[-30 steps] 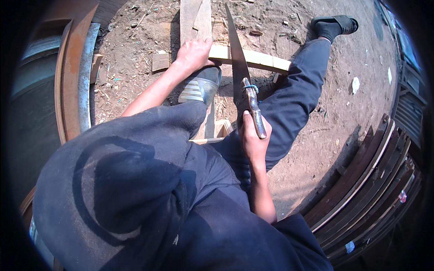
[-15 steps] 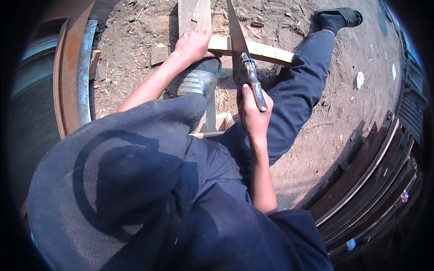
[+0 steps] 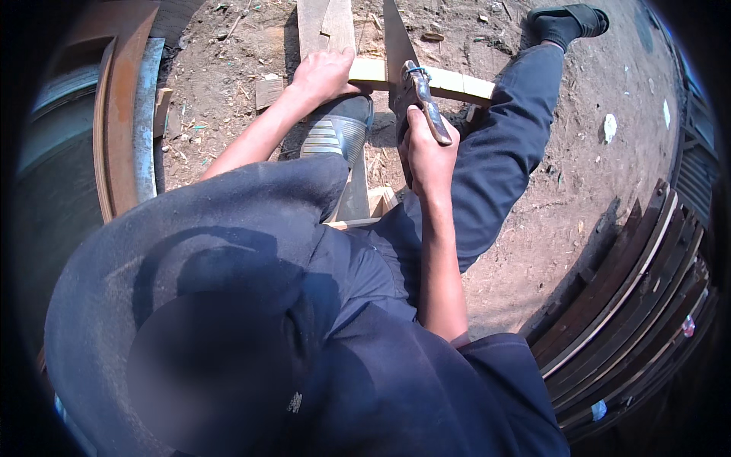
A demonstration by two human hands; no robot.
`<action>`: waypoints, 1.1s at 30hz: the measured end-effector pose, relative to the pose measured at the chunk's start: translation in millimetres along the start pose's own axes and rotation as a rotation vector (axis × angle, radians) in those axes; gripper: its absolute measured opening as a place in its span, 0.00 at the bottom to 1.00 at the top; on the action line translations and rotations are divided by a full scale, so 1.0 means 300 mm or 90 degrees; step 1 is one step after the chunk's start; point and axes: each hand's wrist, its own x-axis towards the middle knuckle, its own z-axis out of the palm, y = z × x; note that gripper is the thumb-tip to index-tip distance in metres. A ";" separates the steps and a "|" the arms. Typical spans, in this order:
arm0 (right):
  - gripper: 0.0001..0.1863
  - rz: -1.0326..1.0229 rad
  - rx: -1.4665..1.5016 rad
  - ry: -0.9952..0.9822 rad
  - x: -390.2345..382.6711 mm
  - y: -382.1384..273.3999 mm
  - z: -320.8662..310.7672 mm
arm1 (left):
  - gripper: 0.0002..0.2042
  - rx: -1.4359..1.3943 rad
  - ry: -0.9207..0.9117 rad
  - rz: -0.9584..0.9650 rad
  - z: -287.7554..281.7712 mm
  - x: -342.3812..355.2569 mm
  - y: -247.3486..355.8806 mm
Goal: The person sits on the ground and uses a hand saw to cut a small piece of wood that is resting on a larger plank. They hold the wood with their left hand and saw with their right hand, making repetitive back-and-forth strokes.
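My left hand (image 3: 318,76) grips the left end of a pale wooden strip (image 3: 451,84) where it meets a grey weathered board (image 3: 326,23), just above my sandalled foot (image 3: 327,137). My right hand (image 3: 428,152) is closed round the worn handle of a handsaw (image 3: 401,42), which has blue cord tied on it. The saw's blade points away from me across the strip, right of my left hand; whether the teeth touch the wood I cannot tell. The strip's right end reaches my outstretched right leg (image 3: 518,129). Below the foot are short wooden pieces (image 3: 379,199), partly hidden by my clothing.
Rusty brown panels (image 3: 122,114) and a pale metal edge stand at the left. Dark timber planks (image 3: 617,312) are stacked at the lower right beside corrugated sheeting (image 3: 700,175). Dirt ground (image 3: 579,198) carries chips and scraps, with a small wood offcut (image 3: 267,91) near my left hand.
My right hand and the saw have moved forward, away from me, along the blade's line across the strip. My left hand has shifted slightly forward in the view, still gripping the wood.
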 end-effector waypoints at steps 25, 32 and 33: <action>0.14 -0.052 0.021 0.016 0.050 0.004 0.044 | 0.29 0.043 -0.028 -0.027 -0.014 0.001 -0.005; 0.10 -0.046 -0.071 0.004 -0.171 0.018 -0.091 | 0.28 0.053 -0.021 -0.027 -0.023 -0.005 -0.007; 0.11 -0.037 -0.048 0.003 -0.130 0.013 -0.078 | 0.28 0.057 -0.030 -0.034 -0.026 -0.007 -0.006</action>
